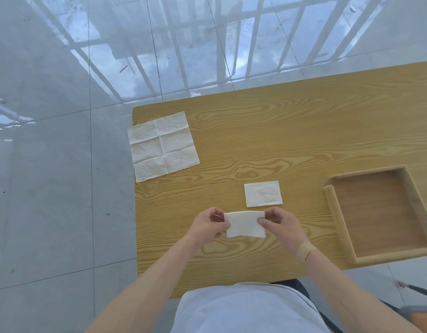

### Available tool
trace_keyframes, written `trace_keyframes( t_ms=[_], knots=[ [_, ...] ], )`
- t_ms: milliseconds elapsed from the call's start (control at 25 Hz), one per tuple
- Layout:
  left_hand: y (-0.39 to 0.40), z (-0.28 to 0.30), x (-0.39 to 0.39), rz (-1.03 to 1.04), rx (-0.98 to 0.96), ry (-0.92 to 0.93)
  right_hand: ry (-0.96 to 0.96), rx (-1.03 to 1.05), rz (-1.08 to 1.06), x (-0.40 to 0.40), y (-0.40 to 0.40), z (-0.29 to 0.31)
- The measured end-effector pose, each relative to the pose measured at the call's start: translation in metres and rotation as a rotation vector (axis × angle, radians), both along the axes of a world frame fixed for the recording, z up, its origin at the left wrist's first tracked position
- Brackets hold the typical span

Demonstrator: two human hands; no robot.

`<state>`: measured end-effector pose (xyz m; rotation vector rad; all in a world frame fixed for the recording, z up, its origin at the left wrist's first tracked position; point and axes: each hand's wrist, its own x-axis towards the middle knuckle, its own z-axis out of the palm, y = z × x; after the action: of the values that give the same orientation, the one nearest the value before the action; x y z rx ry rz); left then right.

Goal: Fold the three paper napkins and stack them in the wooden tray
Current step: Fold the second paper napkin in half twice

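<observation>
A white paper napkin (245, 224), folded into a small rectangle, is held just above the table's near edge. My left hand (207, 227) pinches its left end and my right hand (283, 224) pinches its right end. A second napkin (263, 193), folded into a small square, lies flat on the table just beyond them. A third napkin (163, 145) lies unfolded at the table's far left corner, overhanging the left edge. The wooden tray (337, 212) stands at the right with nothing in it.
The wood-grain table (267, 131) ends at its left edge near the unfolded napkin, with glossy grey floor tiles (51, 164) beyond. A tan band wraps my right wrist (305, 248). A chair part (414, 288) shows at the lower right.
</observation>
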<state>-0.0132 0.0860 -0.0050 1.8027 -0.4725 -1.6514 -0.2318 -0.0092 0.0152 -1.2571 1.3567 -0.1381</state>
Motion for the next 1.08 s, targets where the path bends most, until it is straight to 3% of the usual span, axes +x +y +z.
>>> trace_keyframes(
  t_ms=[280,480,1080],
  knots=[
    [-0.048,0.004,-0.042,0.176,0.033,-0.044,0.014,0.014,-0.087,-0.026,-0.055,-0.011],
    [-0.076,-0.002,-0.052,0.229,0.047,-0.144,0.065,0.013,-0.027,-0.026,-0.086,-0.023],
    [-0.098,-0.02,-0.049,0.14,0.107,-0.381,0.196,-0.064,0.103,-0.022,-0.109,-0.032]
  ],
)
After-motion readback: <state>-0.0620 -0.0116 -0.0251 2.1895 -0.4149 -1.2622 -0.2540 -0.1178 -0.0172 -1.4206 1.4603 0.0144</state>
